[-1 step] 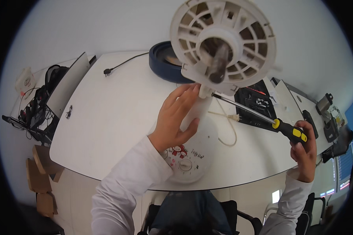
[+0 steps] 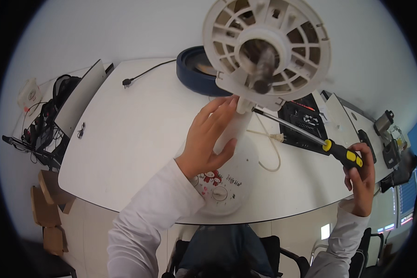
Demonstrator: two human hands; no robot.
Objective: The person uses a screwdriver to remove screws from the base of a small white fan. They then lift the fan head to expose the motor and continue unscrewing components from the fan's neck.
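Note:
A white desk fan without its blades stands on the table, its round slotted motor housing (image 2: pixel 306 34) high up and a metal shaft (image 2: pixel 262 82) pointing toward me. Its round white base (image 2: pixel 222 201) bears printed red figures and a knob. My left hand (image 2: pixel 208 139) is wrapped round the fan's neck (image 2: pixel 238 127), just below the housing. In my right hand (image 2: pixel 363 173) is a screwdriver (image 2: pixel 340 153) with a black and yellow handle. The screwdriver's tip meets the neck's right side under the housing; the exact contact spot is too small to make out.
Behind the fan sits a dark blue round tub (image 2: pixel 194 81). A black tool case (image 2: pixel 303 123) lies to the right, with a pale plug (image 2: pixel 278 137) and cord before it. A black plug (image 2: pixel 126 83) lies far left on the white table (image 2: pixel 125 153). Cardboard boxes (image 2: pixel 46 208) stand below left.
The fan's housing sits slightly higher and further right in the picture. Both hands keep their holds, and the screwdriver tip stays at the neck.

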